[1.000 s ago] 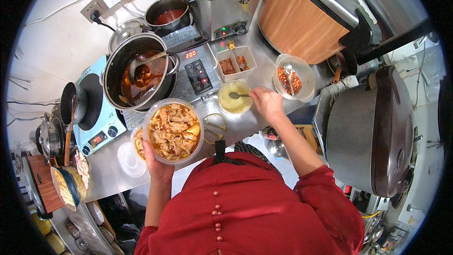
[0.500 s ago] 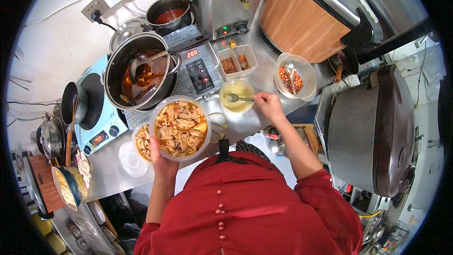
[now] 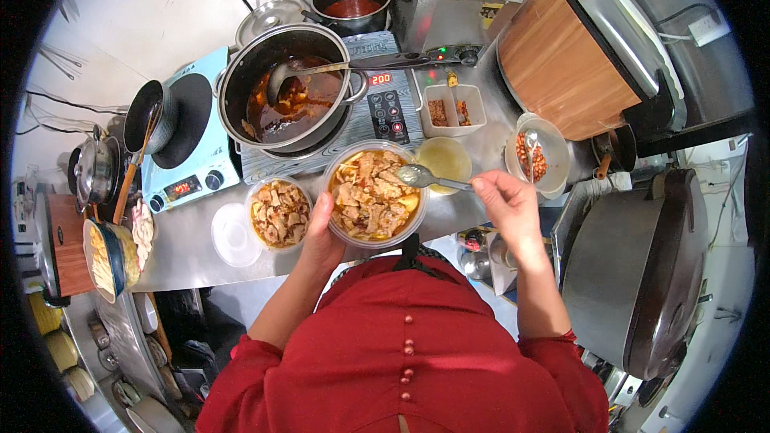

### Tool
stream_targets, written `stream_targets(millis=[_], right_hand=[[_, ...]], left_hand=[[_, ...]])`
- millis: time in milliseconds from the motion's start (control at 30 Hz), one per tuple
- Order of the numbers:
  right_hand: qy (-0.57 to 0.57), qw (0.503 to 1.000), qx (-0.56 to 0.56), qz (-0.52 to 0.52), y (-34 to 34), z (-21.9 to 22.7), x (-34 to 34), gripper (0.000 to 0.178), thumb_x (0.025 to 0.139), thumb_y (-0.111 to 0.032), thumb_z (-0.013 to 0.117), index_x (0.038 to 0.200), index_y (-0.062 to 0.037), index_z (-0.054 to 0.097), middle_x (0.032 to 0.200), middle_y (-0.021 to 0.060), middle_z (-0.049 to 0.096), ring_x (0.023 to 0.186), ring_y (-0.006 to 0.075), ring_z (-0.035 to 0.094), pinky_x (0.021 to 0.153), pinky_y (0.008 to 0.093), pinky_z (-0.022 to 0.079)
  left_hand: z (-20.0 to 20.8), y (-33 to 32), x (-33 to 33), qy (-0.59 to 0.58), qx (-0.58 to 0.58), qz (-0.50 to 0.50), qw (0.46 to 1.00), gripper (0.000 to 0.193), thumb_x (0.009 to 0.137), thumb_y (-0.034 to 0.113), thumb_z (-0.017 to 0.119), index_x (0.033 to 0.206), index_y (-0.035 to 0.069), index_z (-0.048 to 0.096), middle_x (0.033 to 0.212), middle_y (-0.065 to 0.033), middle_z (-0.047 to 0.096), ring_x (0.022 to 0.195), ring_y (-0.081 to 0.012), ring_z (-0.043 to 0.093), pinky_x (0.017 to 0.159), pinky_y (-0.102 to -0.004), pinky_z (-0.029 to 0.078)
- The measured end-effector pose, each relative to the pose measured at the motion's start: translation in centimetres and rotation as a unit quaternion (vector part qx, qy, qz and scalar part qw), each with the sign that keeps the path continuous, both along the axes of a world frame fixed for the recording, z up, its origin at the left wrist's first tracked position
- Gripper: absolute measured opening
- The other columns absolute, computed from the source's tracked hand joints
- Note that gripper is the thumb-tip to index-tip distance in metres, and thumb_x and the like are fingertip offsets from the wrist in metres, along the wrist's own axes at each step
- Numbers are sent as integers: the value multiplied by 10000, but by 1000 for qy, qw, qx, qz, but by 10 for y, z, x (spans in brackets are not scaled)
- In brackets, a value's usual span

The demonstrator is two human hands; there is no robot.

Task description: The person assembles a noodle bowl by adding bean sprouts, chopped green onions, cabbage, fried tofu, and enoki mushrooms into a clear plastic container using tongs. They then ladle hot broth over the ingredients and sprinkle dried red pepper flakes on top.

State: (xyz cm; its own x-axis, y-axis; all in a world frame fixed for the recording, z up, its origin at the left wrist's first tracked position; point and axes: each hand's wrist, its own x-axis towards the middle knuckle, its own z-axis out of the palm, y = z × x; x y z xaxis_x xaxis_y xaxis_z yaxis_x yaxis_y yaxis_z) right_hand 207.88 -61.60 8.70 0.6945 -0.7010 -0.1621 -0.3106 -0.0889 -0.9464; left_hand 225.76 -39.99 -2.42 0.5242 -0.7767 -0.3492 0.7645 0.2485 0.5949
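Note:
My left hand [image 3: 322,242] grips the side of a round clear plastic tub [image 3: 374,239] holding meat pieces in reddish broth [image 3: 370,196]. Pinched by its handle in my right hand [image 3: 507,207] is a spoon [image 3: 417,176], its bowl over the right rim of that tub. Just behind the spoon stands a bowl of pale yellowish liquid [image 3: 446,159]. A second tub of meat [image 3: 279,215] rests on the steel counter to the left, beside a clear plastic lid [image 3: 236,234].
A large pot of dark red broth [image 3: 289,124] with a ladle [image 3: 281,80] sits on an induction cooker [image 3: 387,112]. Right of it are a divided condiment box [image 3: 453,112] and a white container of peanuts [image 3: 553,156]. Wood-patterned cooker [image 3: 573,56] stands far right.
The spoon has come out of the yellowish liquid and moved left over the tub. The held tub no longer overlaps the second one. The whole view has shifted.

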Motion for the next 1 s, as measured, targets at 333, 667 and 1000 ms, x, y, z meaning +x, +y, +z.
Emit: stream_targets(millis=[333, 667, 1000], right_hand=[[-5, 897, -442, 17, 11, 11, -4, 102, 841, -61, 751, 934, -38, 716, 790, 115, 686, 639, 247, 673, 562, 349, 525], [147, 878, -454, 33, -78, -79, 10, 210, 848, -251, 742, 974, -84, 728, 920, 95, 644, 908, 312, 650, 760, 415, 532], [145, 882, -439, 90, -180, -104, 126, 211, 849, -266, 732, 951, -88, 682, 917, 121, 678, 866, 357, 670, 740, 458, 529]], left_hand=[[-2, -9, -3, -4, -16, 6, 1000, 679, 980, 472, 563, 1470, 35, 390, 1432, -128, 516, 1309, -250, 510, 1122, -403, 388], [-7, -3, -5, -25, 26, 21, 999, 661, 1027, 518, 431, 1494, 55, 376, 1487, -144, 476, 1343, -306, 487, 1133, -475, 388], [5, -7, -17, -22, 53, 62, 996, 697, 1013, 536, 461, 1502, 52, 346, 1479, -146, 475, 1340, -325, 485, 1123, -486, 396]])
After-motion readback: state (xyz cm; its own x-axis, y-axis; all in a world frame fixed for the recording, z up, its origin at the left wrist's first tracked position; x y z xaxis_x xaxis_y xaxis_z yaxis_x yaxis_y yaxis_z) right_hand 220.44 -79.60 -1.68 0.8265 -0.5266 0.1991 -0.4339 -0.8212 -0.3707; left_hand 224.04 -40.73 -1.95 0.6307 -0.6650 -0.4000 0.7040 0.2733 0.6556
